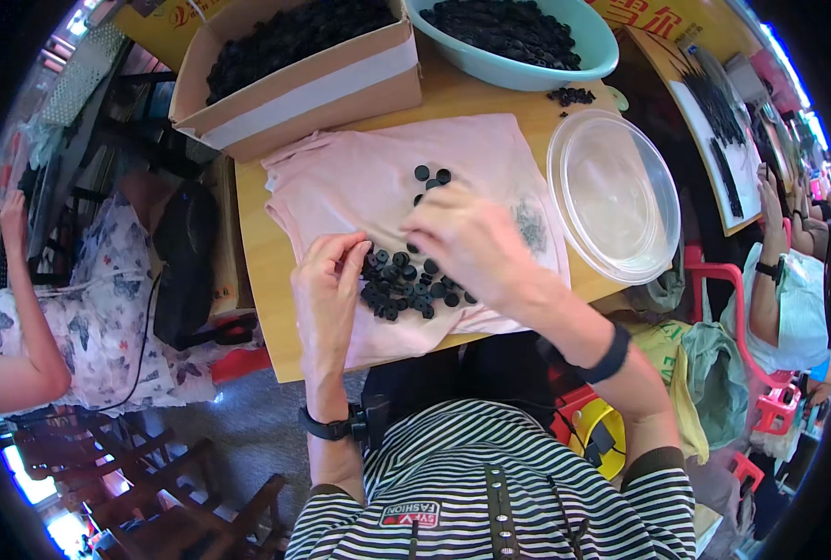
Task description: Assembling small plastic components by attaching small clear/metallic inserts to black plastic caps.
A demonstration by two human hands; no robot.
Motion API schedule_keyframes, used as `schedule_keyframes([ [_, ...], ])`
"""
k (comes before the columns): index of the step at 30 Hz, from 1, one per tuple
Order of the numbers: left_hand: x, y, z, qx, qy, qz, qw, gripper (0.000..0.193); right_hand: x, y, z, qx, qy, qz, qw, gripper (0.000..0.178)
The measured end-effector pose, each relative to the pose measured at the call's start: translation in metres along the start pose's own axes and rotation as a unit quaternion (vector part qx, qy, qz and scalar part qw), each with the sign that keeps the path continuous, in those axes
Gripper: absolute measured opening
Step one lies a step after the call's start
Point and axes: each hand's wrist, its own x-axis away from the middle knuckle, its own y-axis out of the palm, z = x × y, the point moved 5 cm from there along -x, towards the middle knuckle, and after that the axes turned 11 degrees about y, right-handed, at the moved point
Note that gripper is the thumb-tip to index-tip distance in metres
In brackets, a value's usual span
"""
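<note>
Over a pink cloth (341, 191) on the table, my left hand (324, 285) pinches with thumb and forefinger. A small black round piece (370, 246) shows at those fingertips. My right hand (471, 238), slightly blurred, reaches across from the right with its fingers curled together. What it holds, if anything, is hidden. Between and below the hands lies a loose pile of small black round pieces (397, 285), some with a hole in the middle. Several more black discs (422, 173) sit farther up the cloth, partly behind my right hand.
An open cardboard box (317, 103) of black pieces stands at the far left. Beside it is a pale green basin (499, 70) of black parts. A clear round plastic lid or tub (613, 196) lies at the right. People sit on both sides; a red plastic chair (737, 299) is at right.
</note>
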Motion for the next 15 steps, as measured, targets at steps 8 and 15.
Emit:
schedule_keyframes([
  [8, -0.004, 0.009, -0.009, -0.034, 0.065, 0.045, 0.996, 0.011, -0.006, 0.046, -0.016, 0.112, 0.016, -0.074, 0.991, 0.007],
  [15, -0.008, 0.011, -0.006, -0.043, 0.075, 0.037, 0.996, 0.011, 0.001, 0.036, -0.01, 0.062, 0.046, -0.075, 0.994, 0.006],
])
